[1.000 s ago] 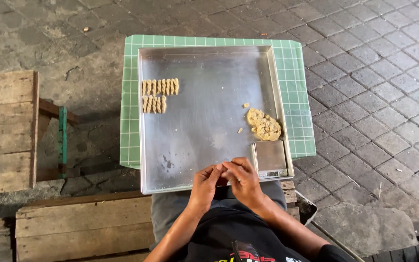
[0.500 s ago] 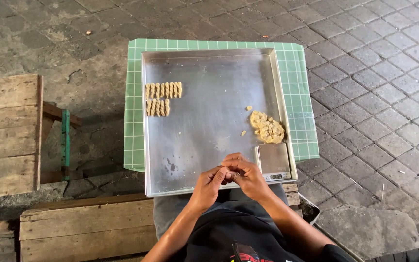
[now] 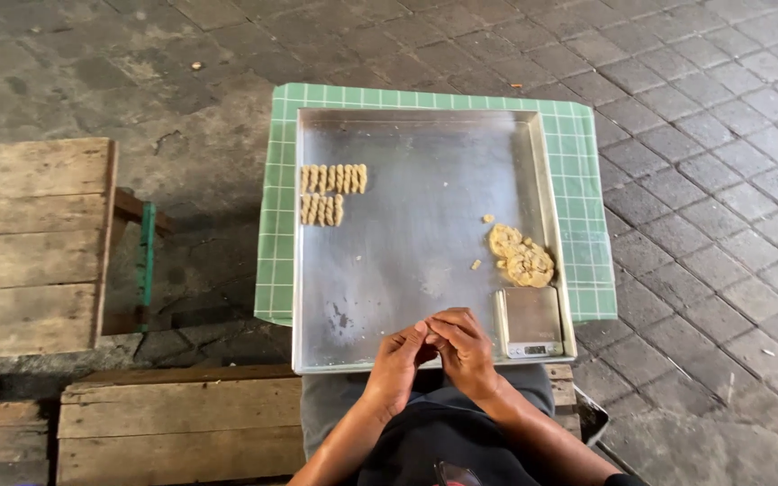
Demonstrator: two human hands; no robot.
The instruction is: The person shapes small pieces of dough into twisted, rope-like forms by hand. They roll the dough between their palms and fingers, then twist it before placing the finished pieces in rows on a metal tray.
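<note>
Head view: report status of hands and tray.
Left hand and right hand together, fingertips pinching something small, unclear. Metal tray: shaped dough rows, dough pile, scale. Nothing obstructing.

Pinched between fingertips of left hand [image 3: 395, 364] and right hand [image 3: 463, 351], over near edge of tray [image 3: 407, 270]: dough bit, mostly hidden. Dough heap [image 3: 520, 256] at tray's right side; shaped pieces [image 3: 328, 192] in two rows, far-left.

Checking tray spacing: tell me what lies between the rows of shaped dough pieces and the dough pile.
Head view: only bare metal tray lies between the rows and the dough pile, apart from small crumbs beside the pile.
</note>
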